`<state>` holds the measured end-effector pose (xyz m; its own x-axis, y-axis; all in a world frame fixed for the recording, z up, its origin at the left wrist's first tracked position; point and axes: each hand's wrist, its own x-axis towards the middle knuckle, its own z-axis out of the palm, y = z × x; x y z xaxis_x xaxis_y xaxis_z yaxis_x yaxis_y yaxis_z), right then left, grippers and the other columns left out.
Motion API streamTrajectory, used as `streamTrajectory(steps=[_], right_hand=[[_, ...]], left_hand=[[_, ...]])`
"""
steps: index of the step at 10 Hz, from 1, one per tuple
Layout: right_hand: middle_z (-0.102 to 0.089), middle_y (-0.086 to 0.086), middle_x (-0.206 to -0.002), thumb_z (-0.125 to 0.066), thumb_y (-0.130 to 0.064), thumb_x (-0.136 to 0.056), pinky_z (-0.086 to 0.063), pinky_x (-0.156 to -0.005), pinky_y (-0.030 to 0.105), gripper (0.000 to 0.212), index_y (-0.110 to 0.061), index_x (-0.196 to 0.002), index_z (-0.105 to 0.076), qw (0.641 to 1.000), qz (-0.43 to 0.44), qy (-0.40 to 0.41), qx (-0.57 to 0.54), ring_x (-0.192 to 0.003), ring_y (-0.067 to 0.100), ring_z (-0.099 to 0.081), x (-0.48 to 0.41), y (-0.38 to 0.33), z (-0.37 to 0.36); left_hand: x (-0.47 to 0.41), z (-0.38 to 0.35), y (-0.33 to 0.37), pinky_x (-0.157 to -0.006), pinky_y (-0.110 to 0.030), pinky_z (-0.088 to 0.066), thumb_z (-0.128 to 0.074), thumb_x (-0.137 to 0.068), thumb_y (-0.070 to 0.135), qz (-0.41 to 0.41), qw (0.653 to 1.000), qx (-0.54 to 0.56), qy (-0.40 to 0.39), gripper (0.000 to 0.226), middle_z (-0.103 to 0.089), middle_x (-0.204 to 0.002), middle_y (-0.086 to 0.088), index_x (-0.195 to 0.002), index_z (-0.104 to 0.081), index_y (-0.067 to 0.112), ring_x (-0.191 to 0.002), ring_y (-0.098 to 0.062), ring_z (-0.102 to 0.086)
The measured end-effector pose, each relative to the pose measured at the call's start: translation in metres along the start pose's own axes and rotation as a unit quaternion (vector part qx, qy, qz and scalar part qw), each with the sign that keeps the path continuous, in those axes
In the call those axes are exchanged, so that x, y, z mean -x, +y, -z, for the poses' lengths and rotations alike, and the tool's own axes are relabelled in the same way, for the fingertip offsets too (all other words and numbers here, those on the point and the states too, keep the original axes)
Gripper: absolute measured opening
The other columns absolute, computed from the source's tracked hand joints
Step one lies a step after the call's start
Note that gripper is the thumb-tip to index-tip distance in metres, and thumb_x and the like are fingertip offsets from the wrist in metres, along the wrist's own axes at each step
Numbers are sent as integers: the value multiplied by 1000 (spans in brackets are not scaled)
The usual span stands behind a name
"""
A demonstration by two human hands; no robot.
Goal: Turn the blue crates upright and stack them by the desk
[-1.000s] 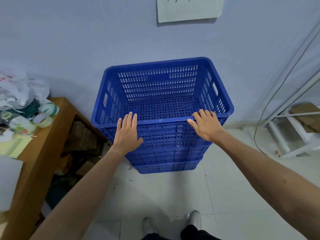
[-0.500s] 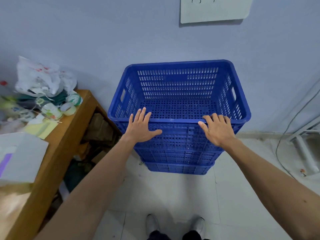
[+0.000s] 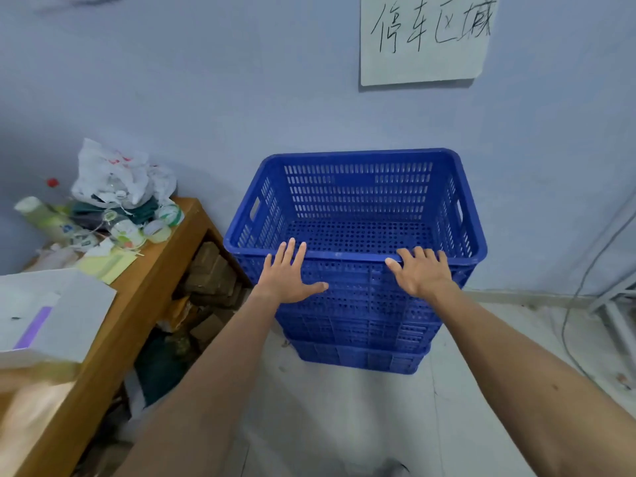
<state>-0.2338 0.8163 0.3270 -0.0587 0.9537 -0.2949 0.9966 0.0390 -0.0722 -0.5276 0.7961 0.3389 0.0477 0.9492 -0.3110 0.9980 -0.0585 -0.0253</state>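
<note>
Left hand (image 3: 287,274), right hand (image 3: 422,274) press crate (image 3: 358,191)

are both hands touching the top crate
Touching. The head view shows the left hand and right hand flat against the near wall of the top crate, with fingers lying over its rim.

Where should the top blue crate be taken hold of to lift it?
The top blue crate stands upright, so its left handle slot and right handle slot, cut just under the rim, are free: grip those, one hand from each side.
</note>
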Motion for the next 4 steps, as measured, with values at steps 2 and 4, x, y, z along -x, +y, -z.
streamTrajectory(steps=[2, 4], right_hand=[[-2, 9, -165, -19, -55, -103, -11, -121, 50, 66, -25, -158, -3, 1000, -6, -29, 10, -151, 32, -5, 41, -12, 13], [-2, 6, -166, -25, -52, -104, -18, -120, 48, 63, -27, -158, -7, 1000, -8, -26, 2, -152, 29, -8, 95, -24, -3]], left_hand=[[35, 21, 4, -123, -51, -5, -24, -73, 93, -13, 1000, 4, -23, 112, 16, -165, 0, -157, 10, 28, -152, -21, 13], [89, 8, -23, -123, -50, -8, -22, -73, 93, -22, 999, 13, -23, 111, 11, -166, -1, -158, 8, 27, -153, -21, 9]])
